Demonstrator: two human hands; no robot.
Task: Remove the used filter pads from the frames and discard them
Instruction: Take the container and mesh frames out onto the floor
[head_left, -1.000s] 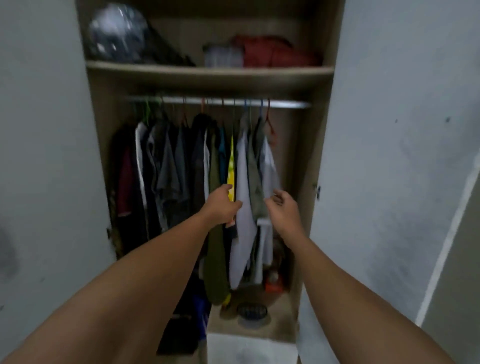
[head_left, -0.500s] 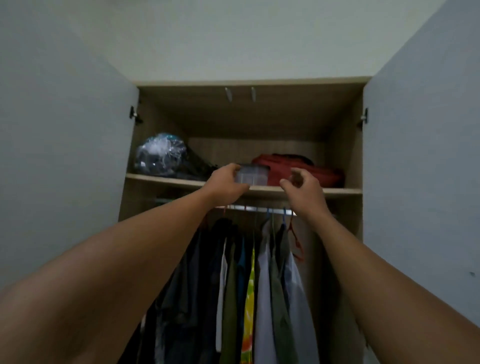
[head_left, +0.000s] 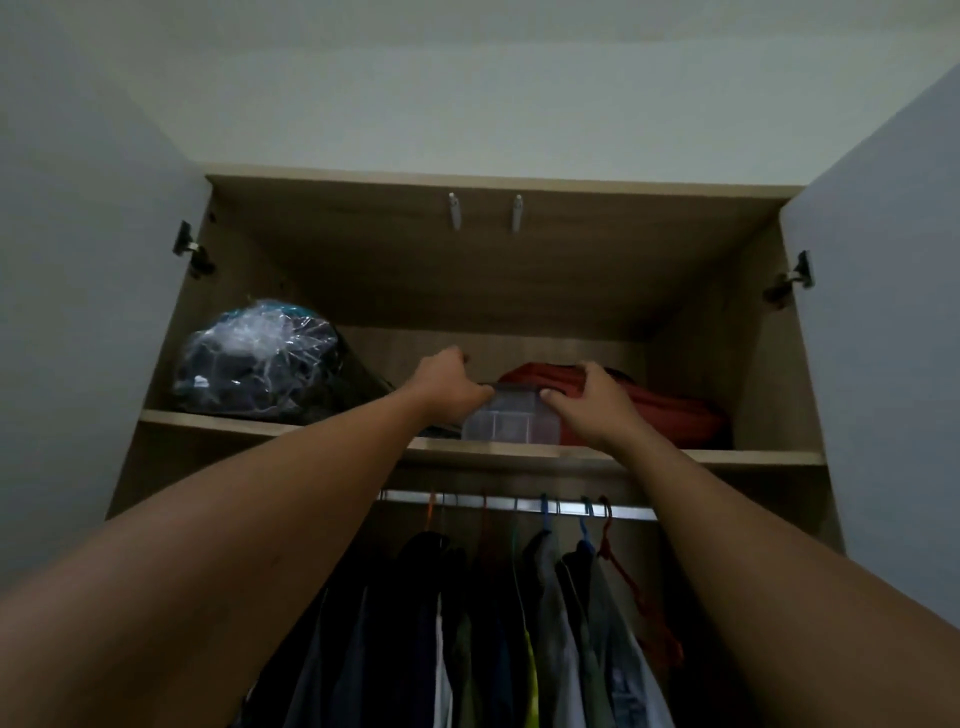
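A small clear plastic box (head_left: 511, 422) with compartments sits at the front of the wardrobe's top shelf (head_left: 218, 420). My left hand (head_left: 447, 387) grips its left end, fingers curled over the top. My right hand (head_left: 589, 402) grips its right end, thumb on the front corner. No filter pads or frames are visible; what the box contains cannot be made out.
A red bag (head_left: 670, 413) lies right behind the box. A clear plastic bag of dark clothes (head_left: 254, 358) fills the shelf's left side. Below, shirts hang from a metal rail (head_left: 514, 503). Both wardrobe doors (head_left: 883, 291) stand open at the sides.
The view tilted up from the hanging clothes to the top shelf. Both hands rose from the shirts and closed on the ends of the clear box.
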